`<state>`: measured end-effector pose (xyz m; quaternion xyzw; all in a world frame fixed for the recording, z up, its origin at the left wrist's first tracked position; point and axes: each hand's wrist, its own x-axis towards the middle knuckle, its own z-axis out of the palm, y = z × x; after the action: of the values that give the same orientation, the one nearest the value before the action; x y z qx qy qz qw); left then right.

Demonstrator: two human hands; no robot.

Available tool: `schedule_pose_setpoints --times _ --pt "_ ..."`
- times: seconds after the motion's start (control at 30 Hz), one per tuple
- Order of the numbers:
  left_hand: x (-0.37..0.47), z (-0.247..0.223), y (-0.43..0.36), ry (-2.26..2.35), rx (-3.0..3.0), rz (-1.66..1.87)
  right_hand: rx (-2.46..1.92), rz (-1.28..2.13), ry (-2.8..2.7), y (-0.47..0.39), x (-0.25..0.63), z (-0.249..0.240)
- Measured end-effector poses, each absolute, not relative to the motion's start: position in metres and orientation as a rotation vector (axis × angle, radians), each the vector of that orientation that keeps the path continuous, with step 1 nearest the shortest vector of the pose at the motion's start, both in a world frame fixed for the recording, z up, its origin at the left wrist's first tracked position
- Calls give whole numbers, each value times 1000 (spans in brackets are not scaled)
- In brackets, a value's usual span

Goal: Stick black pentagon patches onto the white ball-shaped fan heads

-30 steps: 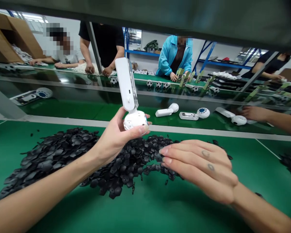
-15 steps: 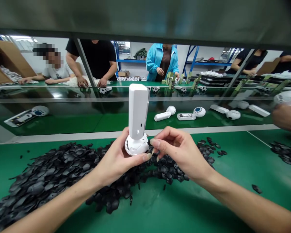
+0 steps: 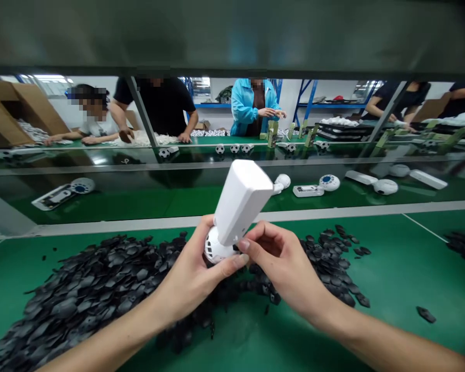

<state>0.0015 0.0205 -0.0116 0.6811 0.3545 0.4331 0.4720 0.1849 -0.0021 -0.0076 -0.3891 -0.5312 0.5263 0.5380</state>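
A white plastic device with a long box-like body and a ball-shaped end point(image 3: 238, 206) is in my left hand point(image 3: 196, 258). Its ball end points down, ringed by my thumb and fingers, and the body leans up to the right. Dark slots show on the ball. My right hand point(image 3: 282, 261) pinches at the ball's right side, where a small black plastic piece point(image 3: 236, 248) shows by the fingertips. Whether that piece is seated in the ball cannot be told. Below and beside my hands spreads a pile of black plastic pieces point(image 3: 96, 284), some five-sided.
Beyond the white rail point(image 3: 147, 223), a belt point(image 3: 158, 194) carries similar white devices point(image 3: 308, 191), some with circuitry exposed. Several co-workers stand or sit at the far bench. A grey shelf point(image 3: 232, 36) hangs overhead. One loose black piece point(image 3: 426, 314) lies at right.
The device has tipped from upright to leaning right, its top nearer to me. My right fingertips have moved against the ball's side. The co-worker's hand at far right has left view.
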Motion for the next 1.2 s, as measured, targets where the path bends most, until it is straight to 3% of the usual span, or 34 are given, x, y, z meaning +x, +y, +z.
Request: schedule_pose_setpoints --times 0.47,0.7,0.9,1.2 --pt "6 -14 16 842 1467 1276 -891 1449 -1425 -7 191 -6" --pt "15 -17 0 721 1399 1168 -627 1865 -1461 -2 191 -9" --pt "15 -25 -1 735 1330 1129 -910 1785 -1454 -8 194 1" --pt "9 -6 18 625 1109 906 -755 1716 -1433 -2 186 -18"
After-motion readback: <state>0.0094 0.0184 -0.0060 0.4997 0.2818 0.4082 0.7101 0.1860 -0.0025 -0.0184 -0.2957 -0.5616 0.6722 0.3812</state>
